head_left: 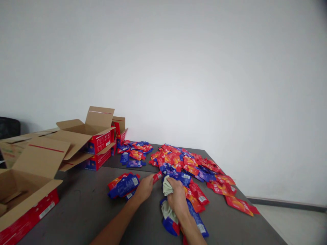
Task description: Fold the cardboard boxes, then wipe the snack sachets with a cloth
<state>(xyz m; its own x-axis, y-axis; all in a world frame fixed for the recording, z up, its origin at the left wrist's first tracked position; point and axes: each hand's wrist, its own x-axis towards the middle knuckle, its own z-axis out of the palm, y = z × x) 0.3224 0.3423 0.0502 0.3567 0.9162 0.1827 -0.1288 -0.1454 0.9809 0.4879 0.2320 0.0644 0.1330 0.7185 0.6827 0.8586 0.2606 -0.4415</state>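
My left hand [145, 187] is closed around a red pouch [157, 177], whose end with a white label sticks out past the fingers. To its left lies a small pile of blue and red pouches [125, 185]. My right hand [177, 192] grips a crumpled pale green cloth [167, 186] over the dark table. Just below that hand, a second pale piece of cloth [168, 210] rests on blue and red pouches [170, 227]. Further blue pouches [198, 217] lie partly hidden behind my right forearm.
A wide heap of red and blue pouches [178, 160] covers the right of the table [89, 200]. A smaller heap [135, 151] lies at the back. Open cardboard boxes [102, 144] are stacked at the left, with another open box [30, 204] nearer. A white wall [178, 75] stands behind.
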